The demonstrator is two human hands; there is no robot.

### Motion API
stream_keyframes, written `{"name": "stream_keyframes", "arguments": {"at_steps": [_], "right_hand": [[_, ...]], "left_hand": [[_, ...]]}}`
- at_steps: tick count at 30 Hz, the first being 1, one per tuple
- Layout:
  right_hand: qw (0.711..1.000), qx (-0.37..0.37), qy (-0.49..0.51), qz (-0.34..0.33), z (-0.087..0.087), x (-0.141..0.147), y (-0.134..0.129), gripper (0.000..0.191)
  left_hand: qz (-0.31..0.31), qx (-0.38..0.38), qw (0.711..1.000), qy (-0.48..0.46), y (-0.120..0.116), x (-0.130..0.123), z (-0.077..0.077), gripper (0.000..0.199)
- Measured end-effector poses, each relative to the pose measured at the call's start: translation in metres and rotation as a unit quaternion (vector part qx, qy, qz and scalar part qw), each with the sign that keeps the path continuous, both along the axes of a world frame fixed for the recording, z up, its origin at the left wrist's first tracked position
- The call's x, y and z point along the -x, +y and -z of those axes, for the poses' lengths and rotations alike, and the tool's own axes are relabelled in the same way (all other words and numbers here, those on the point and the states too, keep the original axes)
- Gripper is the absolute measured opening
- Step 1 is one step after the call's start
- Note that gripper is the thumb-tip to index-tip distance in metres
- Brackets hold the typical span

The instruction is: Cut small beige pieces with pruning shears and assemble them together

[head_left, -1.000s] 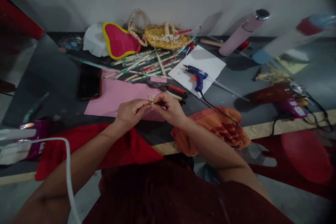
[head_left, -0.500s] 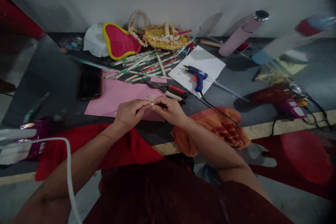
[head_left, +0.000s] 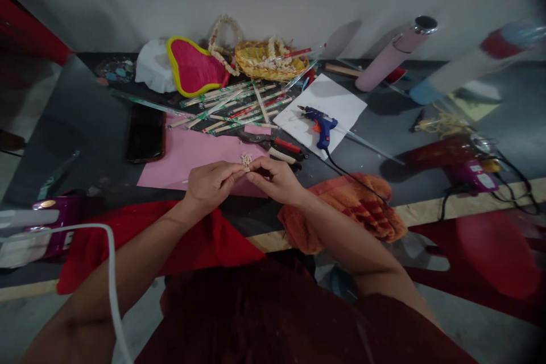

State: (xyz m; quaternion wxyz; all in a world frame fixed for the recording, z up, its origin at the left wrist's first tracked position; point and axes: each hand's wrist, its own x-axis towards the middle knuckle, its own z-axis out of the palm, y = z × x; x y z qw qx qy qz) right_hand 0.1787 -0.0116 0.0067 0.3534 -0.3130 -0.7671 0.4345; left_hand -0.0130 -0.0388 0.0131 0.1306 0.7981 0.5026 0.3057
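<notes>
Fingertips of both hands meet over a sheet of pink paper [head_left: 191, 151]. My left hand [head_left: 215, 182] and my right hand [head_left: 275, 179] pinch a small cluster of short pale pieces [head_left: 246, 158] between thumbs and forefingers. The pieces look like cut bits of wooden stick; their lower part is hidden by the fingers. Just beyond my right hand lie pliers-like cutters [head_left: 277, 147] with a red and a pale handle. Behind the paper is a pile of wrapped wooden chopsticks [head_left: 234, 105].
A blue glue gun [head_left: 319, 125] rests on a white board [head_left: 343, 99], its cord running toward an orange towel [head_left: 345, 205]. A phone [head_left: 146, 133] lies left of the paper. At the back stand a yellow basket [head_left: 256, 62], a pink heart-shaped piece [head_left: 198, 65] and a pink flask [head_left: 392, 57].
Almost nothing differs. The two hands stay pinched on the cluster, with only a slight shift of the fingers.
</notes>
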Motion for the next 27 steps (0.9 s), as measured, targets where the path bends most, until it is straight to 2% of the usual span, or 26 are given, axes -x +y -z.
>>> {"name": "stream_keyframes", "arguments": {"at_steps": [14,22,27], "right_hand": [[0.999,-0.045,-0.019,0.011,0.001,0.0007,0.0009,0.014],[1.0,0.025,-0.015,-0.012,0.0025,-0.0045,0.0027,0.022],[1.0,0.007,-0.024,0.0,0.0018,-0.0026,0.0023,0.019]], "left_hand": [[-0.003,-0.138,0.988,0.073,-0.0009,0.0017,0.0027,0.02],[0.0,-0.127,0.989,0.076,-0.0017,0.0017,0.0039,0.021],[-0.003,-0.098,0.992,0.076,-0.0033,0.0009,0.0089,0.02]]}}
